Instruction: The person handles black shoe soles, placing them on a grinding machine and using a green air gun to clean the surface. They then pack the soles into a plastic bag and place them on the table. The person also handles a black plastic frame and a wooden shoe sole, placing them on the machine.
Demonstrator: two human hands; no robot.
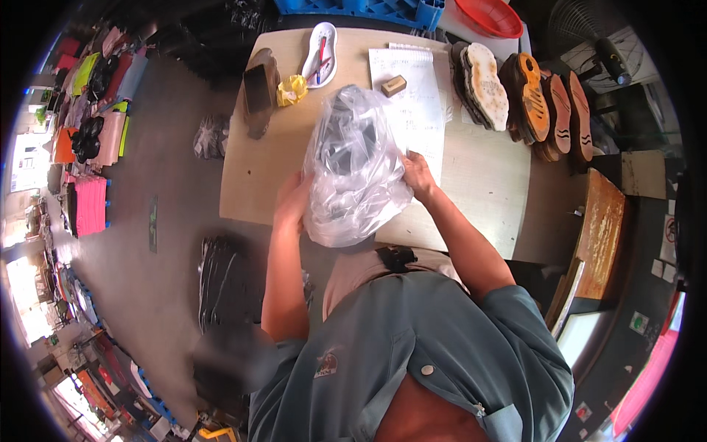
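A clear plastic bag [361, 202] is held between my two hands over the near part of the table. Through its crinkled film show dark, sole-shaped pieces [346, 140]; their exact kind is blurred by the plastic. My left hand [294, 197] grips the bag's lower left side, its fingers partly behind the film. On the other side my right hand [417, 174] has its fingers curled round the bag's right edge. The bag's lower end hangs past the table's front edge, near my waist.
On the pale table [482, 199] lie written sheets [427, 110], a small block [393, 86], crumpled yellow paper [292, 90], a white sole-shaped tray [329, 70] with pens, and a dark phone-like slab [258, 88]. Several shoe soles [486, 85] line the right side. Dark stacked sheets [221, 283] stand left below.
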